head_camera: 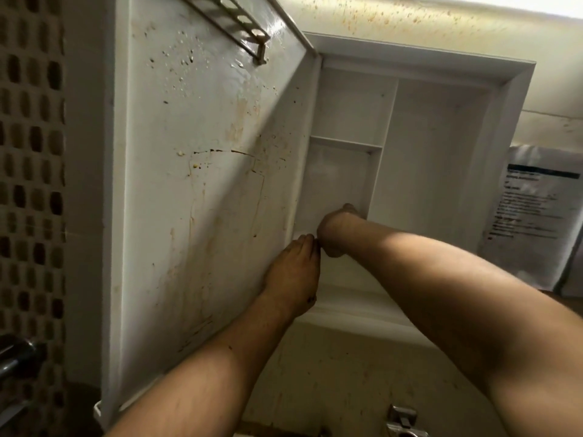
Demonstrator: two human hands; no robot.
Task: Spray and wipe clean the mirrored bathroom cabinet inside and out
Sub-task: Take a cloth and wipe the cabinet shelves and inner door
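Note:
The white bathroom cabinet [441, 146] hangs open on the wall, with bare shelves inside. Its door [202, 171] is swung out to the left, and the inner face is streaked and spotted with brown stains. My right hand [336, 230] reaches into the lower left compartment [340, 178] with its fingers curled away from the camera, so anything it holds is hidden. My left hand [291, 272] is just below and to the left of it, fingers fairly straight, with the tips touching the cabinet's hinge-side edge. No spray bottle or cloth is in view.
A metal rack [236, 23] is fixed near the top of the door. A printed sheet [533, 209] hangs on the wall to the right of the cabinet. The stained wall carries a metal fitting [402, 417] below, and a chrome bar [15, 357] shows at the lower left beside mosaic tiles.

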